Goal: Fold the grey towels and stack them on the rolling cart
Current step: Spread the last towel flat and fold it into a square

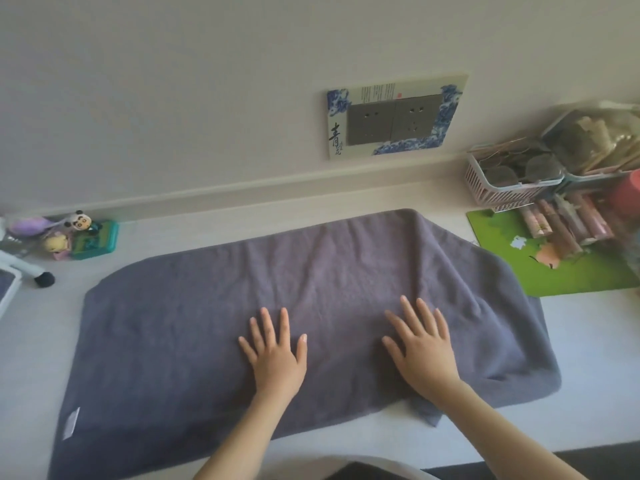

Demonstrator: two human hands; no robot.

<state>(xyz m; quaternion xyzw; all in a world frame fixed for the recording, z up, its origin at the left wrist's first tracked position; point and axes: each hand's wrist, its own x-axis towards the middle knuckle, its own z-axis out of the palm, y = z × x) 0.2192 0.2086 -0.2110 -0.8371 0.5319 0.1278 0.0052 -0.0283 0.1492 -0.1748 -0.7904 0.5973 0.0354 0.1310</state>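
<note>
Towel (214, 327) first: one big grey towel lies spread out flat on the white worktop (588, 358), right in front of the person. It looks like it may already be doubled over once, because a small corner of cloth pokes out under the near edge by the right arm, but that is hard to tell for sure. A little white tag shows at its near left corner.

Both hands lie on top of the towel, near the middle. The left hand (277, 355) is flat, fingers straight and spread, pressing down. The right hand (422, 351) is flat too, fingers spread, holding nothing.

This looks like the smoothing step, getting the bumps out before a fold. Some soft wrinkles still run across the far part of the cloth. Next, I think each hand needs to pinch an edge or corner and bring one end over to meet the other, keeping the edges lined up.

A green mat (571, 271) sits beside the towel on the right, and the towel's corner covers a bit of it. The rolling cart is not clearly in view.
</note>
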